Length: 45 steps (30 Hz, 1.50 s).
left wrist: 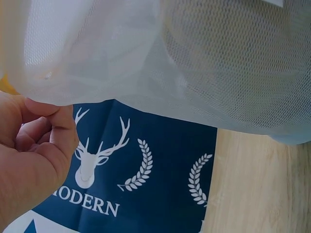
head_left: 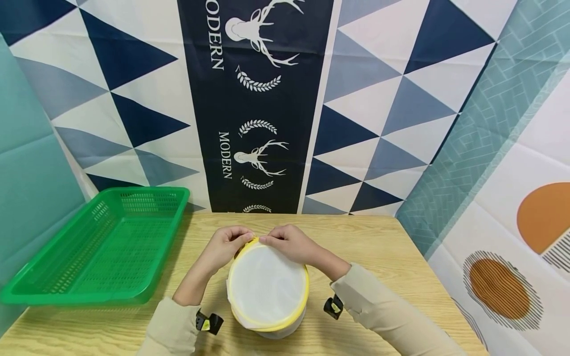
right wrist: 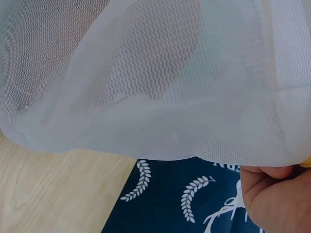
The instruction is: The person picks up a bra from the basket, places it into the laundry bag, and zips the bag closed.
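Note:
A round white mesh laundry bag [head_left: 268, 287] with yellow trim is between the two hands, its flat circular end facing up in the head view. My left hand [head_left: 227, 247] pinches the yellow rim at its far side, thumb against curled fingers. Just to the right, my right hand [head_left: 291, 242] pinches the same edge. Thin mesh [left wrist: 233, 63] fills the upper part of the left wrist view, with the left hand [left wrist: 39, 141] at its lower border. Similar see-through fabric [right wrist: 146, 87] spans the right wrist view, above the right hand [right wrist: 279, 194].
A green plastic basket [head_left: 153, 277] with perforated sides stands at the left of the wooden table [head_left: 365, 247]. Behind the table hangs a patterned cloth [head_left: 262, 109] with deer heads and triangles. Small black wrist devices [head_left: 333, 307] sit at both cuffs.

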Motion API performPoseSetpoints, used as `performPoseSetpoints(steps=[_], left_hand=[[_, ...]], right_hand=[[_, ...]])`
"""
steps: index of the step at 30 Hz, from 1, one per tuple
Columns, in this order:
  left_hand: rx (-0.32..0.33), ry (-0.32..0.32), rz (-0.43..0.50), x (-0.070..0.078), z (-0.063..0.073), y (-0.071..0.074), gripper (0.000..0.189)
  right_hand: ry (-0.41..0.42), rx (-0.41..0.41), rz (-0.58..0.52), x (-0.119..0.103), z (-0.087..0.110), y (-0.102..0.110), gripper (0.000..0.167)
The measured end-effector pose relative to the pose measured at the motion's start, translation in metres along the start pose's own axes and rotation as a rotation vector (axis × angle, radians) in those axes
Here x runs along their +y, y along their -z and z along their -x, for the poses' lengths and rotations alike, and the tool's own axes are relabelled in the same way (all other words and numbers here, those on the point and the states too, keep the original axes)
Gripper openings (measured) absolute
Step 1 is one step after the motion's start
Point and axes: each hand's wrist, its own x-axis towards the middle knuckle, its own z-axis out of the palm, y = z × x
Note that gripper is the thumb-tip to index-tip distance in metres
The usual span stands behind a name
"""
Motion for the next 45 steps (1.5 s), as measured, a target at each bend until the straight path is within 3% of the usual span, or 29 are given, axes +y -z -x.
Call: performPoseSetpoints(steps=[12,39,45], left_hand=[[0.012,0.004,0.029,-0.008,-0.003,0.001,0.026],[0.052,0.009,0.031,-0.008,-0.001,0.002,0.027],[0.051,0.042,0.027,-0.009,-0.003,0.001,0.027]], right_hand=[[-0.029,0.016,-0.025,0.002,0.005,0.002,0.029],[-0.071,0.050,-0.058,0.010,0.005,0.000,0.030],[-0.077,0.047,-0.081,0.011,0.003,-0.001,0.031]])
